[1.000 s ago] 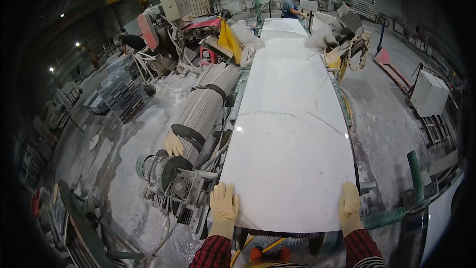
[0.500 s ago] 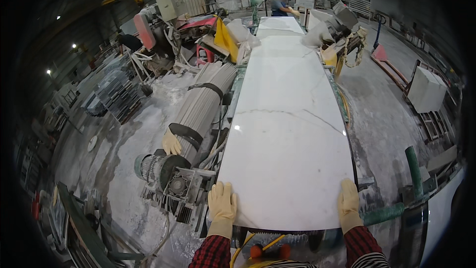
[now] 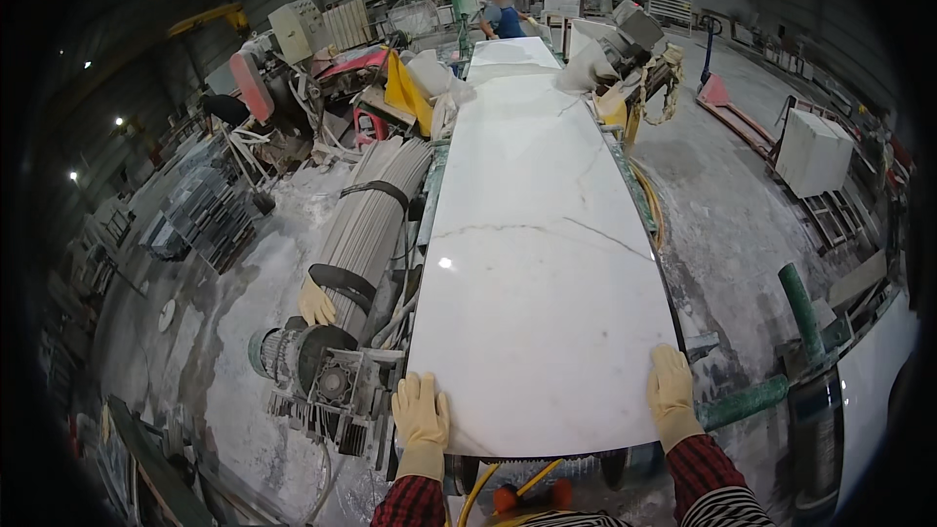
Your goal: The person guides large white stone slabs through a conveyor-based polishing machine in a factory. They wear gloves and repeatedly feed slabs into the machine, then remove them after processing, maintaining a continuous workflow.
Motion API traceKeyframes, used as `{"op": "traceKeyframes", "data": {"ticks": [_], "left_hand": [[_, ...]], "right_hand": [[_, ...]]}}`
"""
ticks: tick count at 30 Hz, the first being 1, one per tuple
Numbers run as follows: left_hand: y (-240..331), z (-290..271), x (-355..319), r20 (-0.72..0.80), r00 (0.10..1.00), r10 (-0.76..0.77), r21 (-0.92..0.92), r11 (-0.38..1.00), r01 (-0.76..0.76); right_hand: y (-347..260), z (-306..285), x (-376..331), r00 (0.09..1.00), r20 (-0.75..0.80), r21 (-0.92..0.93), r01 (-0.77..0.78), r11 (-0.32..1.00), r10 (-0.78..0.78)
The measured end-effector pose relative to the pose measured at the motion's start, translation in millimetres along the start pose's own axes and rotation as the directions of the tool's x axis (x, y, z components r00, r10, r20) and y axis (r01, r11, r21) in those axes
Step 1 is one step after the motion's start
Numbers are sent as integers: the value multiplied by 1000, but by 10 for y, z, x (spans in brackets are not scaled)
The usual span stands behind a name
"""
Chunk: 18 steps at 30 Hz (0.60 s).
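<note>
A long white marble slab (image 3: 542, 224) with thin grey veins lies flat on a machine bed, running away from me. My left hand (image 3: 421, 414), in a pale yellow glove, rests flat on its near left corner. My right hand (image 3: 672, 394), gloved the same, lies flat on the near right corner. Both palms press down on the slab's near edge, fingers pointing forward. My sleeves are red plaid.
A grey motor and ribbed roller (image 3: 356, 234) stand left of the slab, with a loose glove (image 3: 315, 303) on them. A person (image 3: 502, 15) works at the far end. A green pipe (image 3: 802, 307) and white block (image 3: 812, 151) are at right. Yellow hoses (image 3: 498, 483) hang below.
The slab has slid a little away from me along the bed. Both hands stay flat on its near corners and have moved forward with it.
</note>
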<state>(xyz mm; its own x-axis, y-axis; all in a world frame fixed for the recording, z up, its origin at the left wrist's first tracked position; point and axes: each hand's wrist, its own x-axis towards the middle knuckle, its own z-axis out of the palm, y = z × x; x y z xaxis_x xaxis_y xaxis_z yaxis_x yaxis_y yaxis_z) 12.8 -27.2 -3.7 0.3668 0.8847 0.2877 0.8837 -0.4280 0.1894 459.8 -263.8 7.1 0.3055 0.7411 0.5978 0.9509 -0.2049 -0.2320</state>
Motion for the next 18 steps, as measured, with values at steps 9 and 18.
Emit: {"op": "traceKeyframes", "data": {"ticks": [9, 18], "left_hand": [[11, -48, -19, 10, 1000, 5, -14, 1000, -5], [60, -255, -11, 41, 999, 14, -54, 998, -11]], "right_hand": [[-12, -27, -27, 1000, -6, 4, 18, 1000, -18], [136, 183, -252, 996, 53, -64, -74, 995, 78]]}}
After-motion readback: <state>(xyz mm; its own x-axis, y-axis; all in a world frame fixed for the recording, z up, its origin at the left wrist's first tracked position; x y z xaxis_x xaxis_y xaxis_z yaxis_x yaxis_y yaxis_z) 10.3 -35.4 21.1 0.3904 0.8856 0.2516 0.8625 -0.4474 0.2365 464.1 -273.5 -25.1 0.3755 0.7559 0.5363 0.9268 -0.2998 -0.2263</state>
